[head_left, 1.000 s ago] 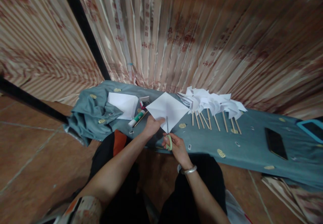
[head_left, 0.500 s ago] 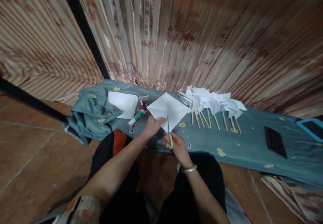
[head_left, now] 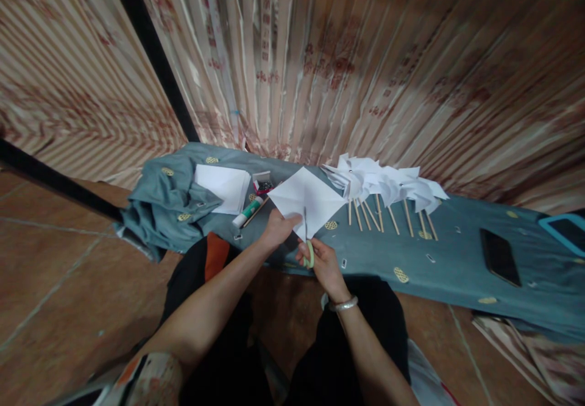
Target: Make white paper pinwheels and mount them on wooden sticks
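Observation:
A square white sheet of paper, turned corner toward me, is pinched at its lower left edge by my left hand. My right hand grips scissors with pale green handles. Their blades lie along the sheet's near corner, pointing at its middle; whether they are fully closed is hard to make out. Beside the sheet, on the right, lie several white paper pinwheels on wooden sticks. To the left are a green-and-white glue stick and a small box of dark pins or tacks.
A stack of white paper rests at the left of the cloth-covered surface. A dark phone and a blue-framed device lie at the right. Patterned curtains hang behind, with a dark pole at left.
The sheet and the scissors have shifted very slightly to the right in view. Both hands keep their hold, and the other things stay where they were.

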A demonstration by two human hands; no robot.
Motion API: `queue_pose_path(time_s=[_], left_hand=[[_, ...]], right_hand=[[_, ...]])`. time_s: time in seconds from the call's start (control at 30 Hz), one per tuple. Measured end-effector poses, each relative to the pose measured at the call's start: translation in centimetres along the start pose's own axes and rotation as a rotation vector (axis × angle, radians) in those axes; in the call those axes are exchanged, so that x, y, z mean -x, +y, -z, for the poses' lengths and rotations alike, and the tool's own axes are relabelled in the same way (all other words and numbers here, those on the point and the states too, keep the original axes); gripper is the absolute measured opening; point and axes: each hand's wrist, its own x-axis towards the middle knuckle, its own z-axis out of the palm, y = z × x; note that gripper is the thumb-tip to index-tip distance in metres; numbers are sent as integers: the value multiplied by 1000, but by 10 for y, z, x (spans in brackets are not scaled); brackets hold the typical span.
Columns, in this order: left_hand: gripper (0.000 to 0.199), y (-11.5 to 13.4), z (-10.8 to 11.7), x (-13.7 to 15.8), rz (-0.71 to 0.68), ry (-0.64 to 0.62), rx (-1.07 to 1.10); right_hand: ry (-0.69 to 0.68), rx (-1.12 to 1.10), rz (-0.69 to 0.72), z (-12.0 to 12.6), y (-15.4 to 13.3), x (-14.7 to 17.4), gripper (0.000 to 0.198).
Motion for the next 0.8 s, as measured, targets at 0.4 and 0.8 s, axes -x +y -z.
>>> queue_pose_path(time_s=[0.4,0.8], left_hand=[[10,-1,0,0,-3,4,-6],[10,0,1,2,2,-25,-3]], right_hand=[[-3,-5,-19,0,3,0,42],[1,20,7,-1,0,0,40]])
